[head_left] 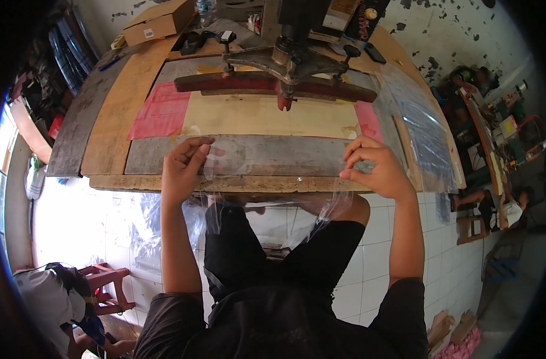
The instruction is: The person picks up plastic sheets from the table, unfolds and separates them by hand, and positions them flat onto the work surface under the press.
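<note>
A clear plastic sheet (246, 160) is stretched between my two hands over the table's front edge, its lower part hanging above my lap. My left hand (188, 164) pinches its left corner between thumb and fingers. At the right corner, my right hand (371, 166) pinches the plastic the same way. Beyond them lies a long pale yellow panel (267, 115) with a pink piece (159, 110) at its left end and another pink piece (368, 118) at its right. A red and black metal press bar (243, 82) stands over the panel's far side.
Stacked clear plastic sheets (425, 128) lie at the table's right. A cardboard box (159, 23) and a phone (374, 53) sit at the back. More plastic (150, 227) hangs at lower left, near a red stool (108, 281). Other people are at both sides.
</note>
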The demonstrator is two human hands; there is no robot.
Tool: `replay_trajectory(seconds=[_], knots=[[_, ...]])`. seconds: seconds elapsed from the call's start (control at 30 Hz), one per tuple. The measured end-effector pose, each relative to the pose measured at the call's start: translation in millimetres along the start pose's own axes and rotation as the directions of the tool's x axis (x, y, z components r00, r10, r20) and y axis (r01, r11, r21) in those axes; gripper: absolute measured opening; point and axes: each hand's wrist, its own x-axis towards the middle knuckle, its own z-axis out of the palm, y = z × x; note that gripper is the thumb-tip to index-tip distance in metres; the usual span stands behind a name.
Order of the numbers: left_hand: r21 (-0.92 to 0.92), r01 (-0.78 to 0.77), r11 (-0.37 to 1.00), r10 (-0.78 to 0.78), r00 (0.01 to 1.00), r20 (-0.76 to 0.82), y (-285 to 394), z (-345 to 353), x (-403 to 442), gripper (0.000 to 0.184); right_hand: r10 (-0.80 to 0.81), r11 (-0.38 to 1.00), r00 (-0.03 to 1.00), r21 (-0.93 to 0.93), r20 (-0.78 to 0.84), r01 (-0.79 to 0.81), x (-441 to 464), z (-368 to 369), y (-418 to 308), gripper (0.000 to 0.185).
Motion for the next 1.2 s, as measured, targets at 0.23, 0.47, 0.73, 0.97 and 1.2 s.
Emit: replay_trajectory(seconds=[0.23, 0.47, 0.73, 0.97, 1.2], knots=[[0.053, -0.02, 0.998, 0.022, 0.999, -0.03, -6, -3, -1, 0.025, 0.076, 0.86, 0.97, 0.508, -0.23, 0.053, -11, 20, 17, 0.007], [0.074, -0.044, 0.996, 0.049, 0.996, -0.075, -8, -3, -1, 0.024, 0.193, 0.849, 0.936, 0.529, -0.295, -0.009, -14, 26, 4, 0.008], [0.02, -0.049, 0.999, 0.05, 0.998, -0.033, -3, -1, -1, 0.025, 0.231, 0.884, 0.872, 0.468, -0.431, -0.003, -13, 29, -9, 0.018], [0.03, -0.059, 0.998, 0.06, 0.997, -0.041, -2, -1, -2, 0.025, 0.247, 0.877, 0.86, 0.48, -0.447, -0.002, -10, 29, -17, 0.026], [0.01, -0.067, 0.998, 0.068, 0.997, -0.041, -6, -2, -1, 0.024, 0.265, 0.869, 0.867, 0.494, -0.423, -0.025, -11, 27, -18, 0.027]])
